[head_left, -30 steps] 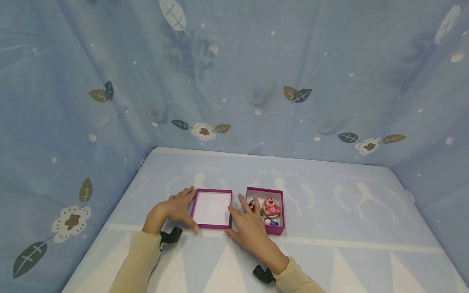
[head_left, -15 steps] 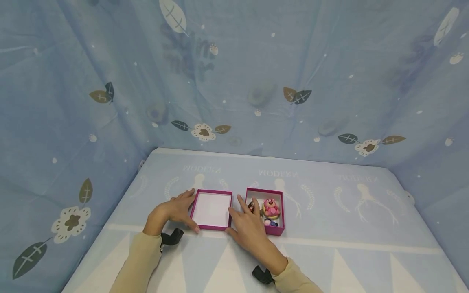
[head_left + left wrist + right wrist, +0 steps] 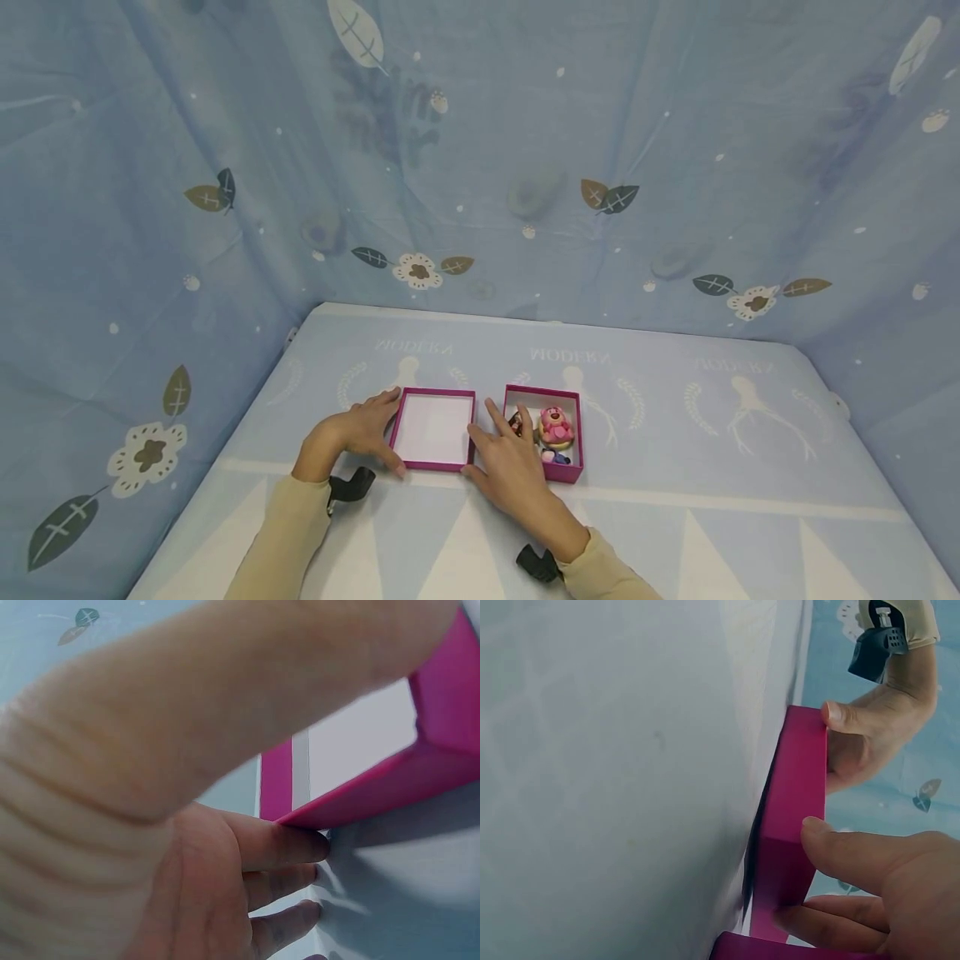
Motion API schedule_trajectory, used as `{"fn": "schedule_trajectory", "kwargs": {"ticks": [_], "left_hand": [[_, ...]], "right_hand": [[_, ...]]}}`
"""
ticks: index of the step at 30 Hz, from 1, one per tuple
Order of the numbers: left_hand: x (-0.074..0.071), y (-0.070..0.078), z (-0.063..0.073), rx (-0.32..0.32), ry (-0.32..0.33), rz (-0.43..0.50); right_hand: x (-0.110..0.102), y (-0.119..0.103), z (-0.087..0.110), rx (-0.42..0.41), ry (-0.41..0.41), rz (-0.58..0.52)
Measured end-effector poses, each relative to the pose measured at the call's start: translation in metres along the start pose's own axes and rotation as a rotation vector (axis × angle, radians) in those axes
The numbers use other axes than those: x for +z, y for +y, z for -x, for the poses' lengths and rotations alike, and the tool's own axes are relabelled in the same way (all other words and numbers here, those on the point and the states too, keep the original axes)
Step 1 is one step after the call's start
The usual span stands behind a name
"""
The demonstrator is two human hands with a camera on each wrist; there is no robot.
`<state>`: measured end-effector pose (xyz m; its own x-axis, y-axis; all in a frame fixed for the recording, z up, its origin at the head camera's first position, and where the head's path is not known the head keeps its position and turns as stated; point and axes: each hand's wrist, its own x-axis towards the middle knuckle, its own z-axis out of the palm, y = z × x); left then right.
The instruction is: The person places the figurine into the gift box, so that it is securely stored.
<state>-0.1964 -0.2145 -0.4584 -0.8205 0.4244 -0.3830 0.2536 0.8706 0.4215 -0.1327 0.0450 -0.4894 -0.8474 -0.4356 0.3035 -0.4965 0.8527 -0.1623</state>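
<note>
A shallow square magenta box lid (image 3: 435,429) with a white inside lies open side up on the table. My left hand (image 3: 362,429) rests at its left side, thumb by the near corner, fingers toward the far one. In the left wrist view, outstretched fingers (image 3: 281,851) reach the lid's wall. At the right side, my right hand (image 3: 513,471) touches the lid, its thumb (image 3: 821,832) on the near corner in the right wrist view. Those fingers partly cover a deeper magenta box (image 3: 564,472) holding a pink bear figure (image 3: 556,427) and other small figures.
Inside the deeper box lie a blue figure (image 3: 557,457) and a brown-and-red one (image 3: 515,422), partly hidden by fingers. A pale blue patterned cloth covers the table (image 3: 675,450). Blue fabric curtains (image 3: 480,150) hang behind and at both sides.
</note>
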Motion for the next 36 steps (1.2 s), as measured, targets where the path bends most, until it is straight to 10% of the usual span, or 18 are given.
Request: {"fn": "schedule_trajectory", "kwargs": {"ticks": [36], "left_hand": [[-0.020, 0.000, 0.011, 0.133, 0.061, 0.284]], "right_hand": [[-0.010, 0.002, -0.006, 0.104, 0.119, -0.241]]}}
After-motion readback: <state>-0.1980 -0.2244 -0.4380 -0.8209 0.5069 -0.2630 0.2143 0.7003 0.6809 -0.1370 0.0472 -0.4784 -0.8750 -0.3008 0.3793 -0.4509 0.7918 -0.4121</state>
